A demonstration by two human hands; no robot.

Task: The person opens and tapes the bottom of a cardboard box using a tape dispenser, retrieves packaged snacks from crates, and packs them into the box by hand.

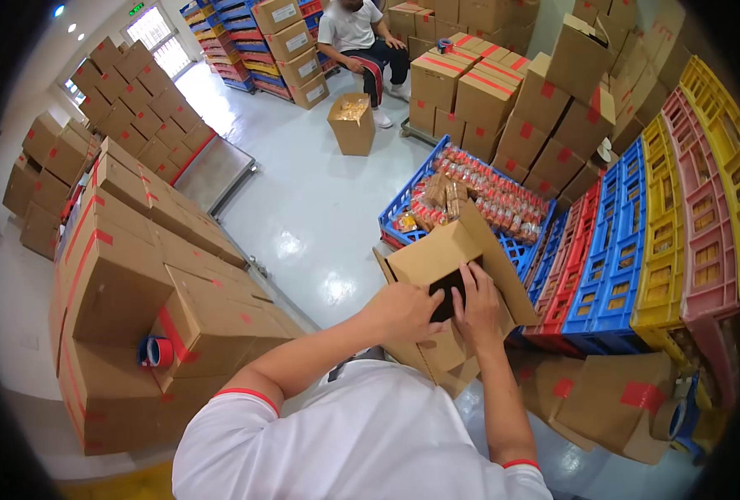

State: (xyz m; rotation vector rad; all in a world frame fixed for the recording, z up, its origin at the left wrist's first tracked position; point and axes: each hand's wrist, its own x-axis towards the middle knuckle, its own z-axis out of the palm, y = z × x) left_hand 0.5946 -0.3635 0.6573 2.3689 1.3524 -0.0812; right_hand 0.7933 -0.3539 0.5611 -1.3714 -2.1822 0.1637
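- Brown cardboard forms the open box [436, 250] at the person's chest, flaps standing outward; it sits just beside the loaded blue crate [391, 223], probably to keep the packets within easy reach.
- The left hand [407, 312] reaches in from one side, its fingers curled at the edge of a dark patch in the cardboard; whether they pinch that edge cannot be told.
- The right hand [480, 308] meets it from the other side, fingers extended and fairly close together against a flap; the thumb lies apart from them, and whether it grips anything is unclear; the opposed hands presumably steady the box.
- Red-and-white packets [507, 200] lie in rows inside the crate, likely to save room; brown packets [449, 196] lie more loosely among them.
- Yellow crates [660, 250] stand stacked at the right, apparently to spare floor space.
- A tape roll [156, 352] rests on the cartons [220, 308] at the left, within reach by the look of it.
- Farther off, a seated person [353, 33] has a carton of packets [353, 129] standing near the feet; it seems placed for easy access.
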